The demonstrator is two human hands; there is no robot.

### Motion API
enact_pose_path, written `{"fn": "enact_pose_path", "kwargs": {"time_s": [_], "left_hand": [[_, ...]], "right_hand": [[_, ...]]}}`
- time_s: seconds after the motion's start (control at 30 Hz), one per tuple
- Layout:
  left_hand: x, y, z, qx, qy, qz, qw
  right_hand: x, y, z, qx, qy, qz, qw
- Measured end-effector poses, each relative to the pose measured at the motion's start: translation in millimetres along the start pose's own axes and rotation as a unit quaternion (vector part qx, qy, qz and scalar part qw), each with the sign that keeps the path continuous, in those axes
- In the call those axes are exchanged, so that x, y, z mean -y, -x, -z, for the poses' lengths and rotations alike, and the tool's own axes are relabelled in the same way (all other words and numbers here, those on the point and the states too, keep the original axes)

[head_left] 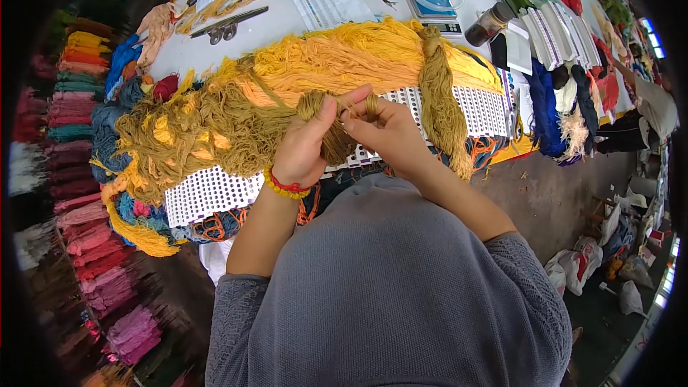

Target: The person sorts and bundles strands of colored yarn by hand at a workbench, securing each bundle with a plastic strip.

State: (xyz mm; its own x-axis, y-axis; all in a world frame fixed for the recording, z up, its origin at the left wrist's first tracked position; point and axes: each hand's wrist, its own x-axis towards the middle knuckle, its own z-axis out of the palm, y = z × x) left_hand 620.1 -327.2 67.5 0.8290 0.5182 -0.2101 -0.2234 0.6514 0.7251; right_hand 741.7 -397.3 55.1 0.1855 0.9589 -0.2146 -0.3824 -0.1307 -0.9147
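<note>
The left hand (309,142) grasps a bundle of olive yarn (326,118) above the near edge of the table (172,54), and the right hand (387,132) pinches strands from it. Just beyond, orange and yellow yarn (337,57) lies across a white perforated sheet (211,196).

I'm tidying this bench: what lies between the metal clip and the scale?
A printed paper sheet lies on the white tabletop between the metal clip and the scale, as the head view shows.
</note>
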Motion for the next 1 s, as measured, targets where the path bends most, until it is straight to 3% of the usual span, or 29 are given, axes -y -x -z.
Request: {"fn": "enact_pose_path", "kwargs": {"time_s": [0.17, 0.37, 0.43, 0.77, 0.87, 0.93, 1.0], "left_hand": [[2.4, -0.2, 1.7, -0.004, -0.033, -0.013, 0.999], [2.4, 2.0, 2.1, -0.039, -0.063, -0.053, 0.996], [2.6, 1.8, 2.8, -0.072, -0.089, -0.095, 0.989], [7.1, 2.9, 10.7, -0.079, -0.083, -0.092, 0.989], [11.6, 1.9, 6.5, -0.105, -0.124, -0.099, 0.982], [13.8, 1.6, 3.0, -0.119, -0.179, -0.124, 0.969], [14.8, 2.0, 4.2, -0.117, -0.188, -0.129, 0.967]], "right_hand": [[-4.5, -0.5, 2.8, 0.004, 0.051, 0.009, 0.999], [-3.6, 0.2, 2.5, -0.028, -0.023, 0.031, 0.999], [-2.1, 1.0, 4.4, -0.041, -0.002, 0.014, 0.999], [-1.3, 0.3, 5.0, -0.022, -0.07, -0.038, 0.997], [-0.6, 0.1, 2.1, -0.034, -0.011, -0.032, 0.999], [-1.0, -0.5, 0.5, -0.049, 0.099, 0.003, 0.994], [-2.8, -1.8, 2.2, -0.048, 0.096, 0.0, 0.994]]}}
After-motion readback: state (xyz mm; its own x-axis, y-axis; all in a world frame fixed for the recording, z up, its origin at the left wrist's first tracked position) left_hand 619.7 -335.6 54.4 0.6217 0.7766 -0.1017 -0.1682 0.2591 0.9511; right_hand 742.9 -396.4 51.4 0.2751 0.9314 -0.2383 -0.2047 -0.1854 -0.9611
